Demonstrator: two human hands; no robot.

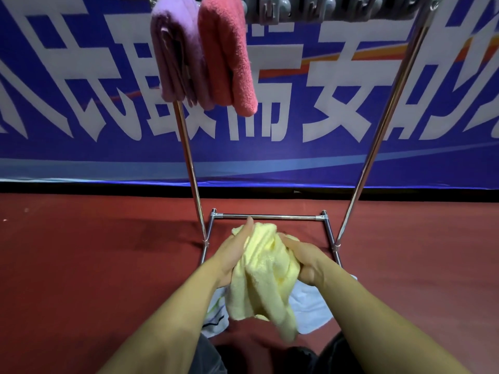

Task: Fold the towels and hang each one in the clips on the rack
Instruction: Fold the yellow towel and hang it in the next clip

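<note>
Red floor (81, 265): both hands bunch yellow towel (266, 271) before rack (270, 217).

A single head-worn, wide-angle camera supplied the only view, so no second view shared any part of the scene. It looked forward and down from above the person's forearms, facing the rack (272, 217) square-on. The rack's base bar sat just below the frame's middle, and its two uprights splayed outward toward the top corners, a sign of lens distortion. The clip rail at the rack's top was cut by the upper frame edge. The camera stood close to the rack: the base lay near the hands. Behind the rack, a blue banner (351, 157) filled the upper half; red floor (81, 252) spread around the base.
</note>
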